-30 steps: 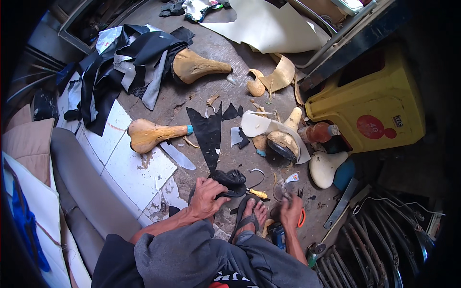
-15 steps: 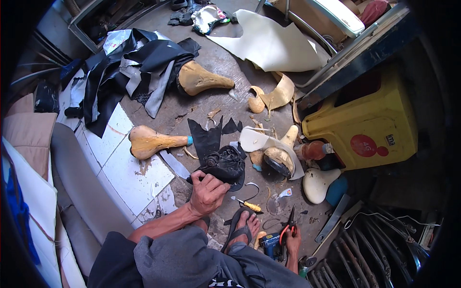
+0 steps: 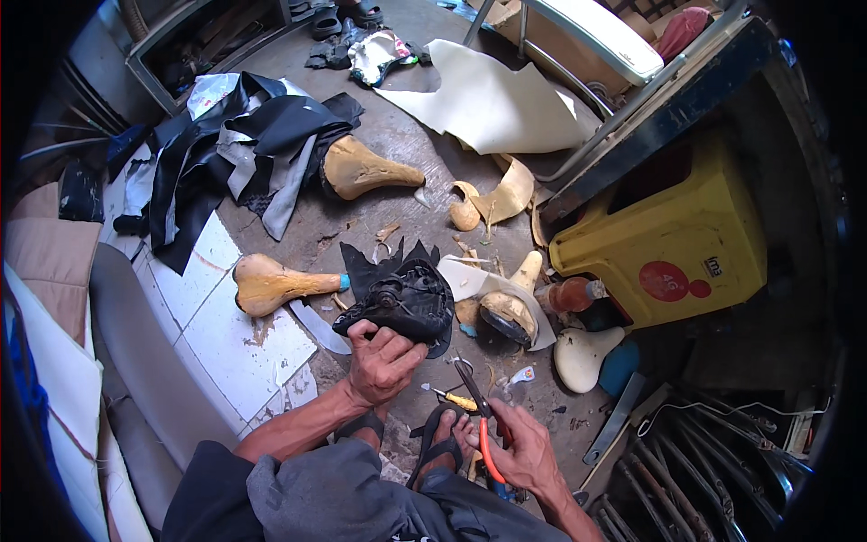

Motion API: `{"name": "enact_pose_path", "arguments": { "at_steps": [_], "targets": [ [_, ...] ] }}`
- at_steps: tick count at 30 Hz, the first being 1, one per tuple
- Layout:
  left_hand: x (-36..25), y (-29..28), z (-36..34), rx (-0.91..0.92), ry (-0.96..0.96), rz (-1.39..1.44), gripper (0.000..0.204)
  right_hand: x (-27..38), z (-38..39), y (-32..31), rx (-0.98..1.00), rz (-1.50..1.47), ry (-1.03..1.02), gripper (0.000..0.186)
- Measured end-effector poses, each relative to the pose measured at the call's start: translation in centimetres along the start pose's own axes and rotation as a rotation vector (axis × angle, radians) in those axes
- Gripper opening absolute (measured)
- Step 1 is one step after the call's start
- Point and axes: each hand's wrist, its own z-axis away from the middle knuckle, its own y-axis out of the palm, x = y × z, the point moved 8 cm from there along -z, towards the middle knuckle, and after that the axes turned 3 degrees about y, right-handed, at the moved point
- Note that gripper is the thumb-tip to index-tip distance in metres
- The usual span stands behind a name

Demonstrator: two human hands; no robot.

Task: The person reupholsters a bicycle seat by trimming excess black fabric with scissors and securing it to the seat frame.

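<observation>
The left hand (image 3: 384, 361) is bent tightly over the near edge of a black saddle-shaped piece (image 3: 402, 303), which sits directly ahead of its knuckles. The right hand (image 3: 524, 447) holds an orange-handled tool (image 3: 488, 447), its dark nose pointing up and leftward; pliers or scissors, I cannot tell. Between the hands lies a yellow-handled tool (image 3: 461, 400). Just beyond the right hand is a small white tube (image 3: 522, 375), contents hidden.

Farther past that hand, a bottle (image 3: 569, 295) looks reddish-brown; whether from liquid or tinted walls is unclear. Right of it stands a yellow plastic stool (image 3: 655, 237) with a dark opening. Far beyond the left hand, an open-fronted cabinet (image 3: 150, 88) contains shapes too dim to name. Far beyond the right, a red bundle (image 3: 684, 34) lies among brown boxes.
</observation>
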Motion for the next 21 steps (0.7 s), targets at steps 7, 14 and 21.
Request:
{"name": "enact_pose_path", "arguments": {
  "at_steps": [7,14,21],
  "targets": [
    [-0.3,-1.0,-0.6,-0.015,0.045,-0.125,0.027,1.7,-1.9,0.0,0.030,0.095,-0.020,0.058],
    [-0.3,-0.9,-0.9,-0.059,0.127,-0.259,0.024,3.3,-2.8,1.2,0.046,0.104,0.013,0.059],
    [-0.6,-1.2,-1.8,-0.088,0.167,-0.282,0.020,3.4,-3.5,2.1,0.007,0.204,0.030,0.061]
  ]
}}
